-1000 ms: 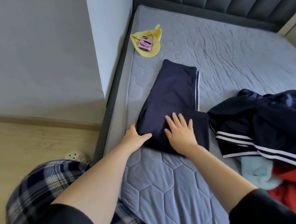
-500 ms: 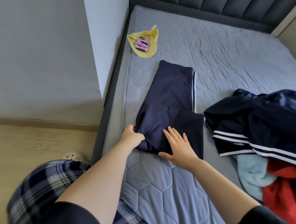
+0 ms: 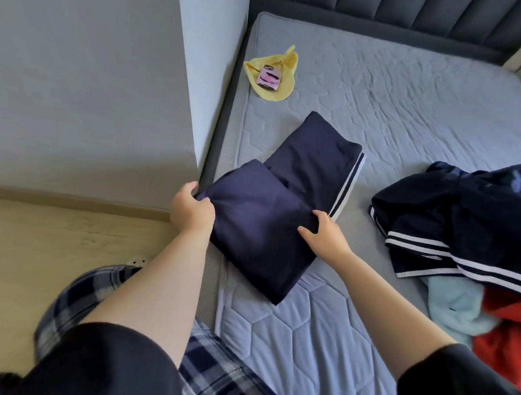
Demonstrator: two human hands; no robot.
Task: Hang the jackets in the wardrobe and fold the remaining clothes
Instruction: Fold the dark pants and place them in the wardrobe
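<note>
1. Around: a pile of clothes sits on the right of the mattress, made up of a navy jacket with white stripes, a light blue garment and a red garment. It is near the navy trousers but apart from them.
2. Far left corner: a yellow cloth with a pink phone-like item lying on it, well apart from the trousers.
3. A grey wall corner stands tight against the bed's left side and a dark padded headboard runs along the far end. Nothing lies on the mattress between the trousers and the person.
4. Bottom of view: black sleeves, plaid trousers on the person, wood-look floor.
5. Materials: the mattress cover is grey-blue, quilted in hexagons and wrinkled toward the far side. The trousers are smooth matte navy fabric with 1 white stripe band along the right edge.
6. Shape: the trousers are folded into a flat band, with the near part doubled over as a wider panel.
7. Location: left part of the mattress, with the panel's left corner at the mattress edge.
8. Long axis: diagonal, near-left to far-right, with the far end pointing toward the headboard.
9. Left hand: curled tight, gripping the panel's left corner.
10. Right hand: thumb on top of the panel's right edge and fingers tucked under, holding it.
</note>
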